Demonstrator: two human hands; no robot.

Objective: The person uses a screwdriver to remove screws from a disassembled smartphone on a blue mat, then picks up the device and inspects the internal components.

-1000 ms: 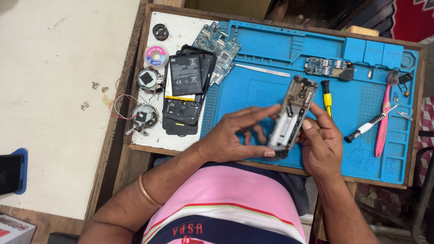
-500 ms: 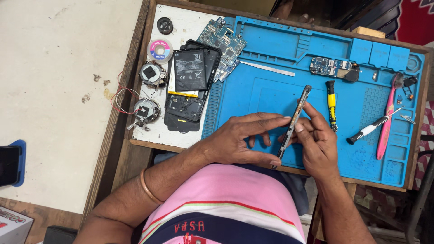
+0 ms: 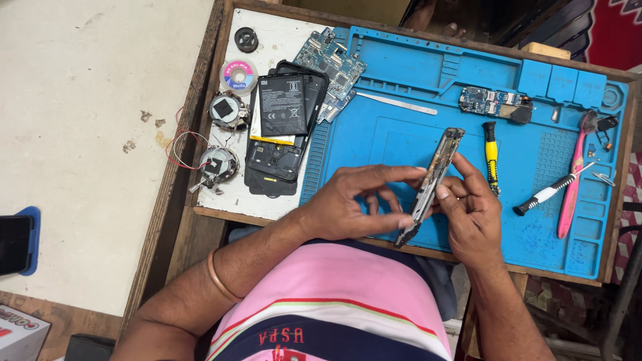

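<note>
Phone frame [image 3: 433, 184] edge-on above blue mat [image 3: 401, 144], clamped between left hand [image 3: 351, 204] and right hand [image 3: 471, 214].

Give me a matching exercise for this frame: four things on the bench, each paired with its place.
Things:
1 phone frame
2 battery
3 yellow screwdriver
4 pink toothbrush

Places:
A far right of the blue mat
B held edge-on between left hand and right hand
C on the dark phone back, left of the mat
D mat, just right of the hands

Pairs: 1-B, 2-C, 3-D, 4-A
</note>
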